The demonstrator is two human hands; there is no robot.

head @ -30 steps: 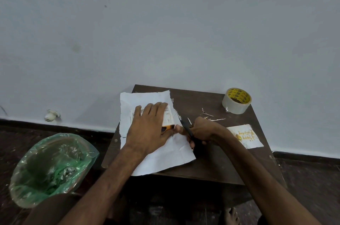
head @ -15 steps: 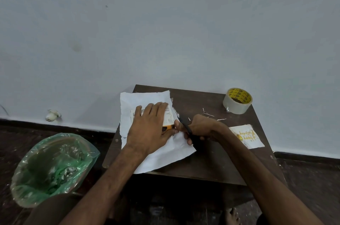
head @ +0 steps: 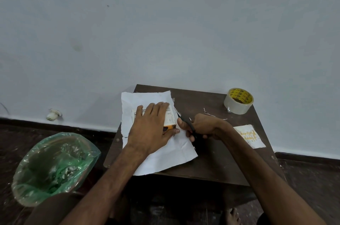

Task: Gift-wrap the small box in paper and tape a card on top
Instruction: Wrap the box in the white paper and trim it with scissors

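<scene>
Dark table (head: 211, 162) — tape roll (head: 238, 101), card (head: 249, 136) (far right), green-lined bin (head: 53, 167)

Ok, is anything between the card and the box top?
Yes: the right hand, gripping a black-handled tool, lies between the white lettered card and the small orange-and-white box, and the left hand covers its top.

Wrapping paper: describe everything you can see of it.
The wrapping paper is a plain white, thin-looking sheet, creased, with ragged edges. It lies flat on the left part of the dark table, far-left corner overhanging the edge. The small box sits on its far half, pressed down by the left hand, whose palm rests on the sheet. The right hand holds a dark-handled cutting tool, blade at the sheet's right edge beside the box.
</scene>
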